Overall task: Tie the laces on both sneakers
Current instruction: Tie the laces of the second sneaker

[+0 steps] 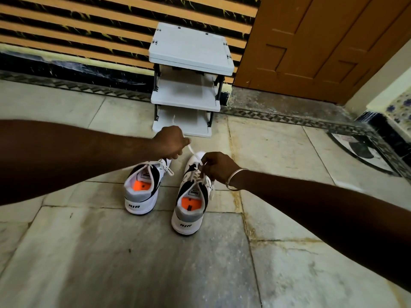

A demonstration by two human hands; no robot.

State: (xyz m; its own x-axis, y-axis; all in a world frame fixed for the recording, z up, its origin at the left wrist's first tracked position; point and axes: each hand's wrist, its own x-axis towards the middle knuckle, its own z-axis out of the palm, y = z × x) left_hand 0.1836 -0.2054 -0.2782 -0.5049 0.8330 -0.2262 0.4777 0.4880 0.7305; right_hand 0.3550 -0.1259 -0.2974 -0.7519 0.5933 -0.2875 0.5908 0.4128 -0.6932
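Two white, black and grey sneakers with orange insoles stand side by side on the stone floor, heels toward me. The left sneaker has loose white laces trailing over its tongue. My hands are both over the right sneaker. My left hand grips one end of its white lace, pulled up and to the left. My right hand, a metal bangle on its wrist, pinches the other lace end just above the sneaker's eyelets.
A small white three-tier rack stands against the striped wall just beyond the sneakers. A brown wooden door is at the upper right. Pale stone tiles stretch in front of me.
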